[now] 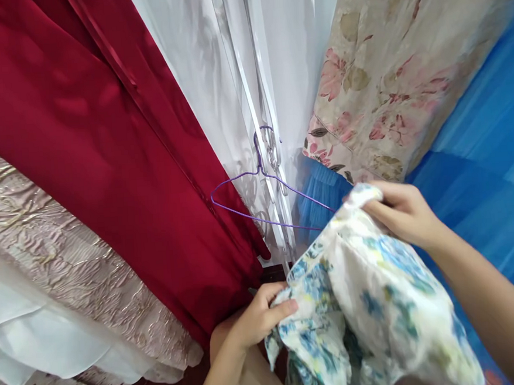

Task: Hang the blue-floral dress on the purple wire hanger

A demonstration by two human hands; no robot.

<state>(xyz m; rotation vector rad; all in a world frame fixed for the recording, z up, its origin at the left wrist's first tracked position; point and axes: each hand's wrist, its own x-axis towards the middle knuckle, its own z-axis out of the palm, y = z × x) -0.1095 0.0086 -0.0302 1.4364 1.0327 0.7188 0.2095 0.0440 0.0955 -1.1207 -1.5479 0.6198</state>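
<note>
A white garment with blue and yellow-green flowers (379, 301) is stretched between my two hands, its lower part bunched and hanging down. My left hand (268, 315) grips its left edge between thumb and fingers. Higher up on the right, my right hand (394, 209) is closed on the garment's upper corner. A purple wire hanger (241, 212) hangs by its hook behind the garment, whose top edge covers the hanger's right end. Whether that end is inside the garment I cannot tell.
White ribbon-like strips (243, 93) hang around the hanger's hook. On the left hang a red cloth (120, 184), a pink textured fabric (89, 257) and white layered fabric (41, 325). A beige floral cloth (381, 84) and blue fabric (482, 141) hang on the right.
</note>
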